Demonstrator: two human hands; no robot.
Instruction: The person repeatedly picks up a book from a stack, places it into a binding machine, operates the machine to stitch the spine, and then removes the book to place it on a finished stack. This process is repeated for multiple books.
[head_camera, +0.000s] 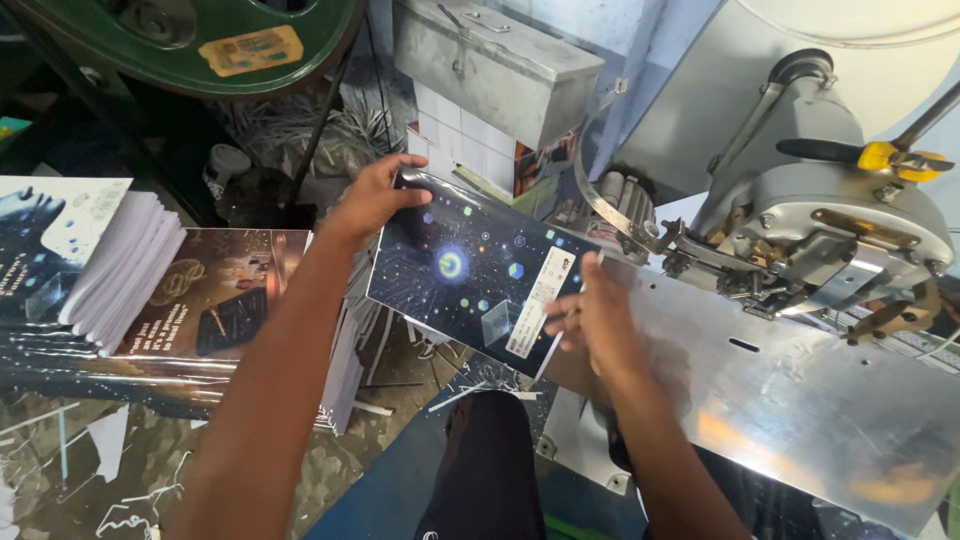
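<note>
- Both our hands are gripping one dark, glossy booklet (470, 268) with a starry cover: our left hand (375, 200) is pinching its far corner at about ten o'clock, and our right hand (595, 315) is closing on its near edge at about four o'clock, fingers curled around the white strip along that side.
- From the head view, we are holding the booklet tilted, just above the left end of the shiny metal table (800, 400) of the stitching machine (830, 210), which is sitting at two o'clock.
- We judge that we are presenting the booklet to the machine; the next move seems to call for squaring its edge against the plate and sliding it toward the machine's head.
- At nine o'clock, a stack of booklets (90, 260) is resting on the floor, with a brown-covered book (215, 290) just beside it.
- At twelve o'clock, a grey metal box (495, 65) is standing behind the booklet.
- Paper trimmings (120, 490) are lying scattered at seven o'clock.
</note>
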